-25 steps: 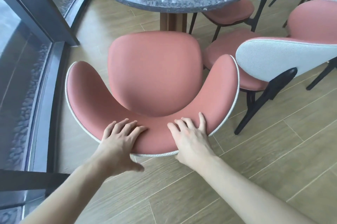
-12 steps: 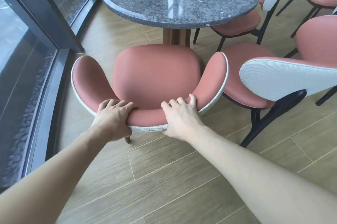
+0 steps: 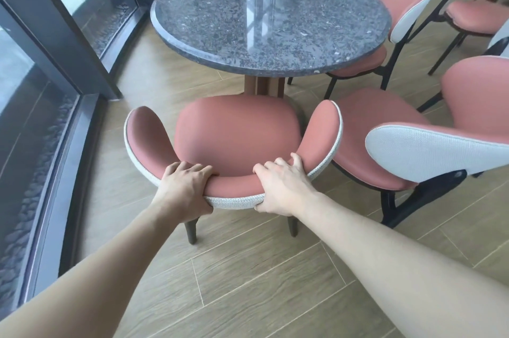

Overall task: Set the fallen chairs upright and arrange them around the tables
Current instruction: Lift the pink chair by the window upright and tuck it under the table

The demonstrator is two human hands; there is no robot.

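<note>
Head view: left hand (image 3: 184, 192) and right hand (image 3: 283, 189), each grip curled over the backrest of the pink chair (image 3: 237, 139), which stands upright on the floor, seat facing far toward the round surface (image 3: 271, 18), wide backrest running left-right. Tucking in remains; 3 upright chairs (image 3: 429, 150) stand right.

This looks like a café or restaurant dining area. A round table (image 3: 271, 18) with a polished grey stone top stands on a wooden pedestal, ringed by several matching chairs (image 3: 385, 142) with pink padded seats, pale woven backs and dark legs. The floor (image 3: 275, 282) is wood-look planking, and tall dark-framed windows (image 3: 55, 43) run along the left side.
</note>
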